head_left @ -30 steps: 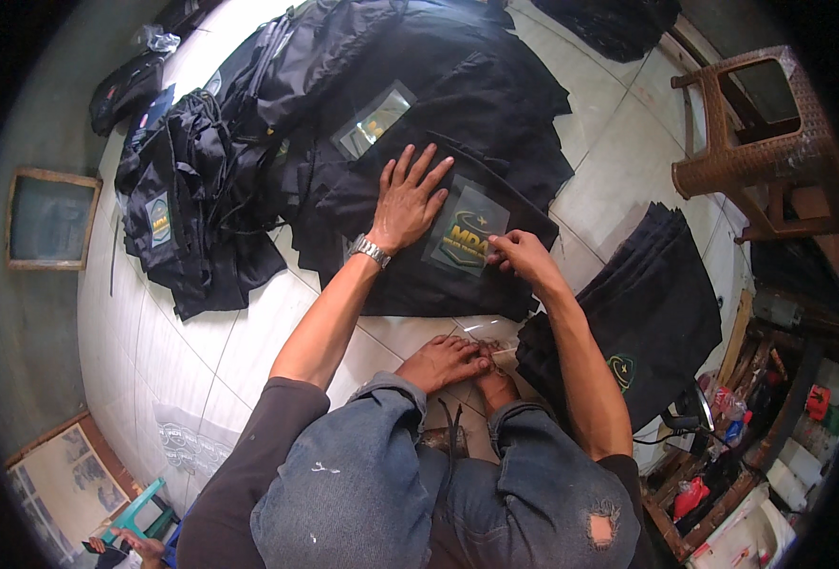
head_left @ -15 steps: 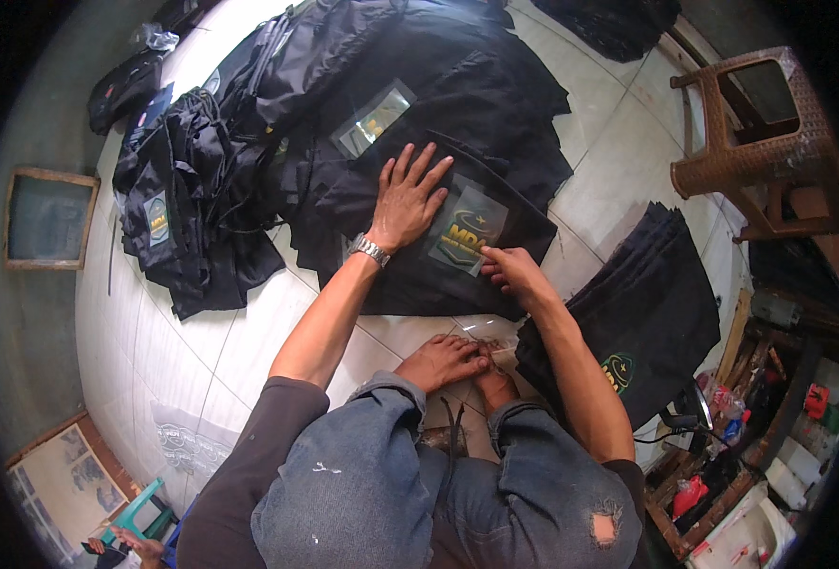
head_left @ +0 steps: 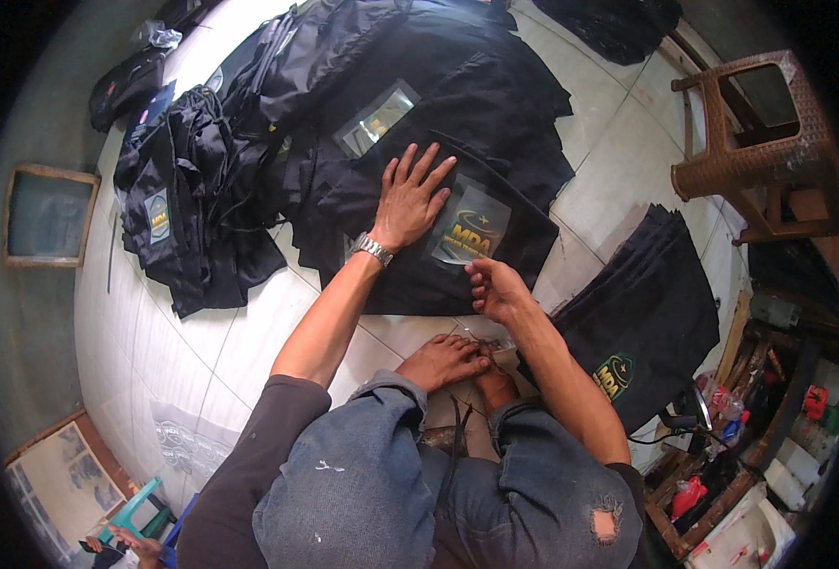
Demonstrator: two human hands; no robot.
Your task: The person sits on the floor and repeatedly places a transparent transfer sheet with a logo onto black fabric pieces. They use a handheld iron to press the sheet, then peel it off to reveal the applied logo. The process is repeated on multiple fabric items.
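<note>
A black fabric piece lies on top of a spread of dark cloth on the tiled floor. On it is a transparent film over a gold and green emblem. My left hand, with a metal watch at its wrist, presses flat on the fabric left of the film, fingers spread. At the film's lower edge my right hand pinches its corner between thumb and forefinger; that edge looks slightly lifted. Farther up, a second film with a gold print rests on the black cloth.
Right of me lies a stack of black fabric pieces with a printed emblem. Beyond it stand a brown stool and a cluttered wooden rack. Crumpled black drawstring bags lie left. Another person's hand shows lower left.
My right hand has shifted left and downward from the film's right side to its lower edge, and the film's lower part has bent up. My left hand has stayed in place.
</note>
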